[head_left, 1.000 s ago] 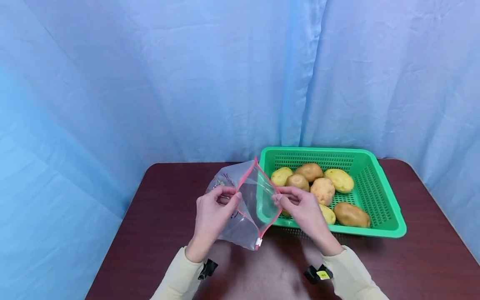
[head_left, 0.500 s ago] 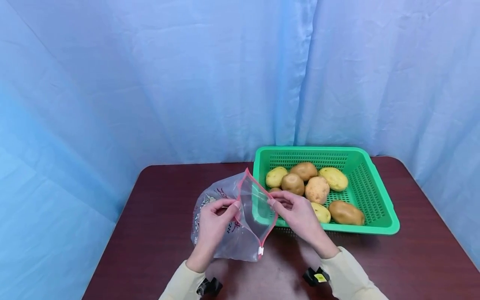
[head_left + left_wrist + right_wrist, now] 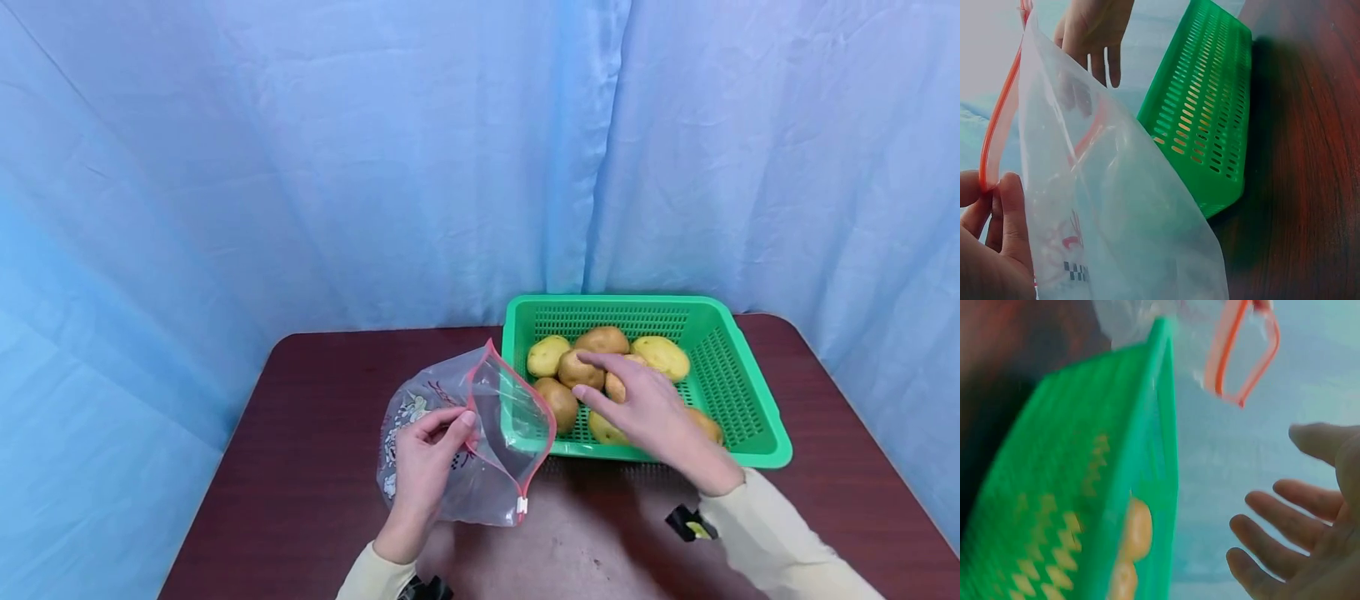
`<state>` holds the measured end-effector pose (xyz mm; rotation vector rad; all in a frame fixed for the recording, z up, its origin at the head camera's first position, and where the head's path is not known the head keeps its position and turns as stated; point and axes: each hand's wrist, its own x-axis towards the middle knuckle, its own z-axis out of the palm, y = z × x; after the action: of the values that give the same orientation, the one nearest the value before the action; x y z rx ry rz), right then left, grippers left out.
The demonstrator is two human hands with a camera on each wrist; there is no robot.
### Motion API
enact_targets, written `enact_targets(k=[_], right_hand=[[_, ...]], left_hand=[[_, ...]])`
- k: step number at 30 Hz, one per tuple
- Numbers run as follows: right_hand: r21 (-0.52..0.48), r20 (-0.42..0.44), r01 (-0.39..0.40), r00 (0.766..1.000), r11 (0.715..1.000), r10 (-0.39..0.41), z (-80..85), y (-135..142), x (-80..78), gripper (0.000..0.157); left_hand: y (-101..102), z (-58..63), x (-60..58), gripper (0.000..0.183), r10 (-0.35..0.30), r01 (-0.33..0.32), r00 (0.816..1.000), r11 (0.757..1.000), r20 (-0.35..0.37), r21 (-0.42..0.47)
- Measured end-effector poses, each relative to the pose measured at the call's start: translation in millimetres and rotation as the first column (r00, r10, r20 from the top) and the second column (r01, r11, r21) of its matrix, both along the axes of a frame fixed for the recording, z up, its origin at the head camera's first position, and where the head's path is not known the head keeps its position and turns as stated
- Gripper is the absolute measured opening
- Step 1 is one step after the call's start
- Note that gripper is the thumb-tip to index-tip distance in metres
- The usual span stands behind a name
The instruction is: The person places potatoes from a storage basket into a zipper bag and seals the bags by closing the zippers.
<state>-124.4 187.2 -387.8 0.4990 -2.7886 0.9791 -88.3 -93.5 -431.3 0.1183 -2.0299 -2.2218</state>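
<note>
"Where is the plastic bag [image 3: 487,487]?"

"Near the middle of the head view, a little low, with its pink-edged mouth gaping to the right. The left hand [image 3: 427,458] pinches one edge of that mouth between thumb and fingers. A white slider [image 3: 522,505] sits at the mouth's lower end."

"And the right hand [image 3: 647,408]?"

"Right of centre, over the green basket [image 3: 759,392]. It holds nothing: the thumb stands well away from the fingers, which are slightly bent. The right wrist view shows a gap between hand and basket."

"What lies below it?"

"Potatoes [image 3: 557,404], some yellow, some brown, lying inside the basket."

"Does the plastic bag touch the basket?"

"I cannot tell; it overlaps the basket's left side in the head view. The basket stands on a dark red table [image 3: 315,467], and a blue curtain [image 3: 375,167] fills the upper part of the frame."
</note>
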Motion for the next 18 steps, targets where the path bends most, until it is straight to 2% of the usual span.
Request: enact_targets(k=[3, 8, 12, 18], right_hand=[[0.039, 0.004, -0.056, 0.998, 0.998, 0.055, 9.7, 11.3, -11.3, 0.049], [0.08, 0.098, -0.124, 0.988, 0.989, 0.116, 17.2, 24.9, -32.8, 0.057], [0.094, 0.158, -0.161, 0.977, 0.982, 0.145, 14.9, 32.1, -48.5, 0.062], [0.114, 0.224, -0.198, 0.96, 0.974, 0.169, 6.9, 35.0, -63.7, 0.065]], left_hand=[[0.4, 0.3, 0.9, 0.018, -0.005, 0.005, 1.0, 1.0, 0.002, 0.013], [1.2, 1.3, 3.1, 0.019, -0.006, 0.005, 1.0, 0.999, 0.016, 0.033], [2.3, 1.3, 4.6, 0.02, -0.006, 0.005, 1.0, 0.999, 0.02, 0.042], [3.0, 1.6, 7.8, 0.021, -0.002, 0.001, 0.999, 0.999, 0.034, 0.042]])
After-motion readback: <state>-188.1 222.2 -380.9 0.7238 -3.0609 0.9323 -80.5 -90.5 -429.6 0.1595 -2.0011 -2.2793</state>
